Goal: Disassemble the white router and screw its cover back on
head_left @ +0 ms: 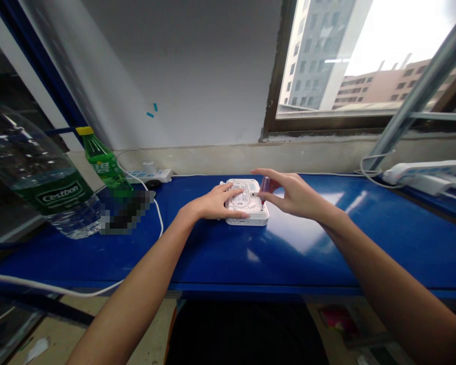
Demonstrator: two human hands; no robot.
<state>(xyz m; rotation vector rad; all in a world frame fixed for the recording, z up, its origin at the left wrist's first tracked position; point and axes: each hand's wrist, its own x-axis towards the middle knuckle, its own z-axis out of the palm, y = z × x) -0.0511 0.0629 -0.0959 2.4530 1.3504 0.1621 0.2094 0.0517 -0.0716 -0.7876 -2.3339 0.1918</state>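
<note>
A white plastic device (247, 219) with rounded corners and a perforated top face lies flat on the blue table. My left hand (215, 202) rests across its left part, fingers spread over the top and the thumb along the near edge. In my right hand (289, 195) is a small screwdriver (265, 188) with a purplish handle, pinched between thumb and fingers. It stands nearly upright, and its tip meets the device near the front right corner. Whether a screw sits under the tip is too small to tell.
On the left of the blue table (213, 263) stand a large water bottle (57, 187) and a green drink bottle (106, 165). A blurred-out dark object (127, 215) lies beside them. White cables run to a power strip (152, 176); another power strip (425, 170) is at right.
</note>
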